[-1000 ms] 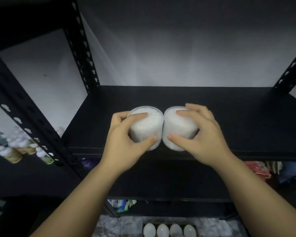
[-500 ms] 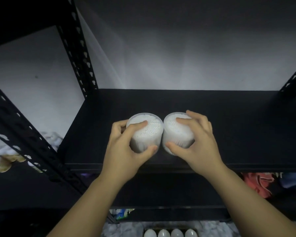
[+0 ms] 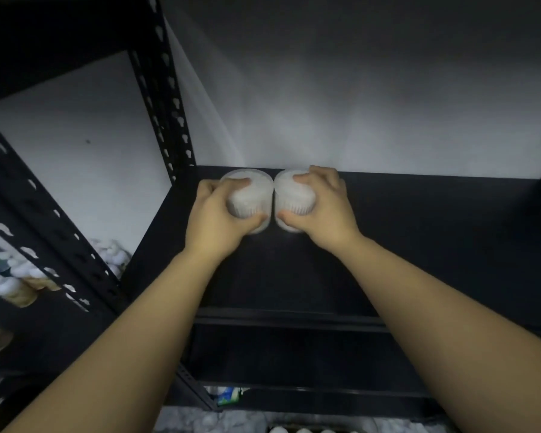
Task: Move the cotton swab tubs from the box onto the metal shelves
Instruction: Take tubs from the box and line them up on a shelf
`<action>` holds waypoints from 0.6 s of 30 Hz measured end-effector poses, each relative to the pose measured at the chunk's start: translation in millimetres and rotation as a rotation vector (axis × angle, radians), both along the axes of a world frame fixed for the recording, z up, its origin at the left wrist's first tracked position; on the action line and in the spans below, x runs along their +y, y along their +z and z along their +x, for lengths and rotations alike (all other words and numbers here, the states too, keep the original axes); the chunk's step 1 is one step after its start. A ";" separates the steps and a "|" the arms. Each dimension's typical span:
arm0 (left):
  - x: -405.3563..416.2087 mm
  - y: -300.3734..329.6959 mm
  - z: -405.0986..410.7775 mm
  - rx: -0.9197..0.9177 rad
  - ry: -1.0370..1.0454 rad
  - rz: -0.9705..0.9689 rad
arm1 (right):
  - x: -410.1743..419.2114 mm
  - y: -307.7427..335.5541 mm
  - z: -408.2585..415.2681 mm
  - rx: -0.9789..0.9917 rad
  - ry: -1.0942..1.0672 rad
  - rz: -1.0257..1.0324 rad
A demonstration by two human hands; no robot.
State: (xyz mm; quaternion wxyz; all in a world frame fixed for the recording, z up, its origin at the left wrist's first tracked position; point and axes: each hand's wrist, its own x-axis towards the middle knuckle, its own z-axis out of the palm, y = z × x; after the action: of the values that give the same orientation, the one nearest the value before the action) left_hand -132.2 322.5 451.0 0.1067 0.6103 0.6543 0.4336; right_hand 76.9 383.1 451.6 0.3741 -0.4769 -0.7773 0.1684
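Two tubs, left tub (image 3: 250, 198) gripped in my left hand (image 3: 214, 218) and right tub (image 3: 294, 200) in my right hand (image 3: 322, 210), have slid from the shelf (image 3: 419, 245) front to its back edge at mid-frame, nearly placed.

Small shop stockroom or storage corner, by the look of it. Landmark: black metal shelf board (image 3: 419, 245) on slotted boltless uprights (image 3: 166, 98), set against a bare white wall (image 3: 356, 120). Left of the shelf, beyond the front upright, rows of identical small bottles with white caps (image 3: 9, 282), blurred. Below the shelf, a lower tier with colourful packets (image 3: 228, 395). Under that, at floor level, tops of white eggs (image 3: 297, 430) in a row. Lighting dim.
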 end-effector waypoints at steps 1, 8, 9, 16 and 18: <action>8.1 1.2 -2.9 0.014 0.013 -0.010 | 7.1 0.6 -4.9 -0.002 0.001 0.004; 57.3 13.1 -17.1 0.089 0.075 -0.087 | 50.2 5.6 -31.4 -0.052 -0.032 0.014; 63.0 15.6 -18.1 0.104 0.085 -0.105 | 55.9 8.3 -33.9 -0.063 -0.039 0.007; 92.2 29.3 -23.2 0.196 0.131 -0.202 | 85.9 20.5 -45.0 -0.179 -0.051 -0.026; 92.7 28.8 -23.2 0.203 0.116 -0.202 | 86.6 21.7 -44.5 -0.189 -0.046 -0.032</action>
State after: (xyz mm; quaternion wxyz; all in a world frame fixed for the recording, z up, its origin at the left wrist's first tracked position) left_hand -155.4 415.2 479.8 0.0755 0.5983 0.7363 0.3070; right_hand 32.4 469.7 473.3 0.2950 -0.5144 -0.7952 0.1264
